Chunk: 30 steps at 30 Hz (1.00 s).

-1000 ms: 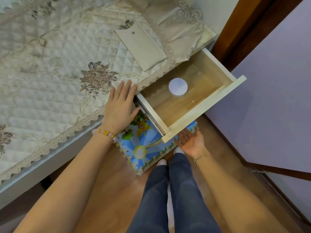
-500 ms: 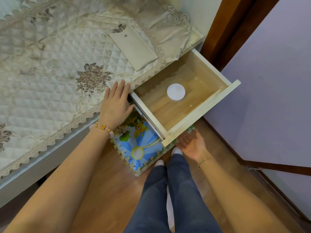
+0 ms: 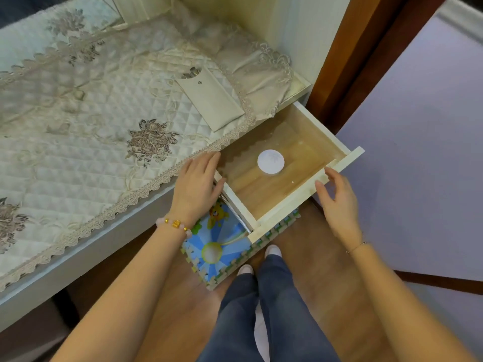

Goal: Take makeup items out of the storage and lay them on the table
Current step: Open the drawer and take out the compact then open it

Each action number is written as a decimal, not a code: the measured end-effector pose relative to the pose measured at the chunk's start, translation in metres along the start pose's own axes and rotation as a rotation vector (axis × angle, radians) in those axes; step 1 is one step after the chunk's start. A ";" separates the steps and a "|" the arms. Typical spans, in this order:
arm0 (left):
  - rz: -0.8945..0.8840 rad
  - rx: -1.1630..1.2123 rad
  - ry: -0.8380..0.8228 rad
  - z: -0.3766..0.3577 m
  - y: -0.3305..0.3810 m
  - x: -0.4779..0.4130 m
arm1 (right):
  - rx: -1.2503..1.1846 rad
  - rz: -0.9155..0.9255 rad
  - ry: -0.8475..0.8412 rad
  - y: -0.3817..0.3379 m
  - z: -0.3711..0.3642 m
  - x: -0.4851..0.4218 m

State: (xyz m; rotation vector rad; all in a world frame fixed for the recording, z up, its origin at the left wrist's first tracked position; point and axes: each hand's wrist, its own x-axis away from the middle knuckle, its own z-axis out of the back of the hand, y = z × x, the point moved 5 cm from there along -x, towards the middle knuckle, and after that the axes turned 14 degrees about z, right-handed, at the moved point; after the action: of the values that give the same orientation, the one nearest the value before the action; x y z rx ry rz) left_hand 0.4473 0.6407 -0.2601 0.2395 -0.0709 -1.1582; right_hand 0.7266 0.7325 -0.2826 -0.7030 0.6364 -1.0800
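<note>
Drawer (image 3: 300,198): I saw it standing open under the right end of the table, with pale walls and a wood-grain floor
Round white container (image 3: 270,162): it lay flat on the drawer floor near the middle, lid side up, well apart from every wall and touched by neither hand
Left hand (image 3: 196,182): it rested palm down at the table edge by the drawer's back left corner; the fingers were straight and close together on the lace trim, the thumb lay against the drawer's side wall, and it gripped nothing
Right hand (image 3: 338,198): it was relaxed and loosely spread at the drawer's front panel, with the fingertips at the panel's top edge; I could not tell whether they touched it, and it held nothing
Wrists: I noted a bead bracelet (image 3: 174,224) with gold pieces on the left and a thin chain (image 3: 356,247) on the right
Table (image 3: 78,265): it was white and covered by a quilted cream cloth (image 3: 91,113) with embroidered flowers and a lace border
Cream pouch (image 3: 213,103): it lay on the cloth near the table's right end, just behind the drawer
Floor: a bright foam mat (image 3: 218,248) lay partly under the drawer, and the person's legs in jeans (image 3: 264,309) stood just beside it
</note>
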 end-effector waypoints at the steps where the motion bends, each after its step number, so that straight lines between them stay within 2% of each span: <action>1: -0.006 0.019 -0.001 0.000 0.006 0.001 | 0.056 0.051 -0.038 -0.007 0.000 -0.010; 6: 0.010 0.088 0.001 -0.005 0.029 0.001 | 0.217 0.232 -0.227 -0.023 -0.020 -0.053; 10: 0.105 0.108 -0.024 -0.017 0.028 0.004 | 0.268 0.259 -0.348 -0.019 -0.040 -0.078; 15: 0.344 0.188 -0.057 -0.039 0.024 0.018 | 0.276 0.253 -0.558 -0.003 -0.073 -0.104; 21: 0.746 0.515 -0.126 -0.068 0.029 0.033 | 0.221 0.222 -0.792 0.023 -0.111 -0.126; 25: 0.860 0.711 -0.126 -0.074 0.035 0.033 | 0.250 0.246 -0.875 0.032 -0.128 -0.136; 30: 0.967 0.825 -0.111 -0.081 0.035 0.035 | 0.284 0.309 -0.940 0.038 -0.140 -0.141</action>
State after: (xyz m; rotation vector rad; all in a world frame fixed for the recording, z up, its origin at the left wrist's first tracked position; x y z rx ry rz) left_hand 0.5073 0.6340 -0.3332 0.7679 -0.6928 -0.1193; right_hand 0.5935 0.8481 -0.3816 -0.7393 -0.2153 -0.4430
